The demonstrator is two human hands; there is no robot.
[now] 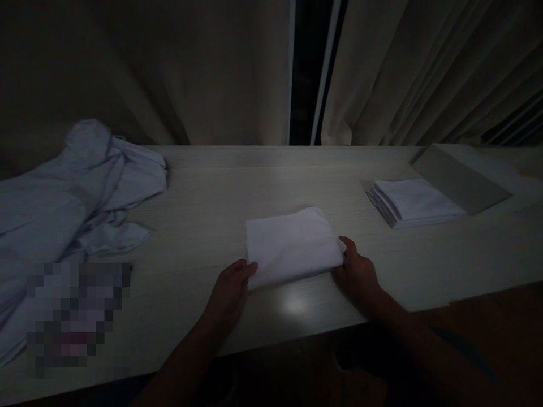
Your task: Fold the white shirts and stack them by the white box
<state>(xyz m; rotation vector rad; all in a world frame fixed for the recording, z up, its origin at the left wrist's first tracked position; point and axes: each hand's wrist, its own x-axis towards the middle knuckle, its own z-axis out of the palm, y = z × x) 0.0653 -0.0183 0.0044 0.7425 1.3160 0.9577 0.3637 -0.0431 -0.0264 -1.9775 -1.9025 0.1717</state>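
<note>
A white cloth (pixel 292 243), folded into a rectangle, lies in the middle of the pale table in the head view. My left hand (pixel 233 285) pinches its near left corner, thumb on top and fingers beneath. At the right end of the cloth, my right hand (pixel 356 268) grips the edge near the right corner; some of its fingers are hidden. Farther right sits a stack of folded white cloths (pixel 419 200), its layered edges facing left.
A loose heap of white cloth (pixel 80 192) covers the table's left side, with a blurred-out item (pixel 80 316) in front. A grey board-like object (pixel 462 175) leans behind the stack. Curtains (pixel 212 68) hang along the back. The pale table (pixel 190 316) ends at a near edge.
</note>
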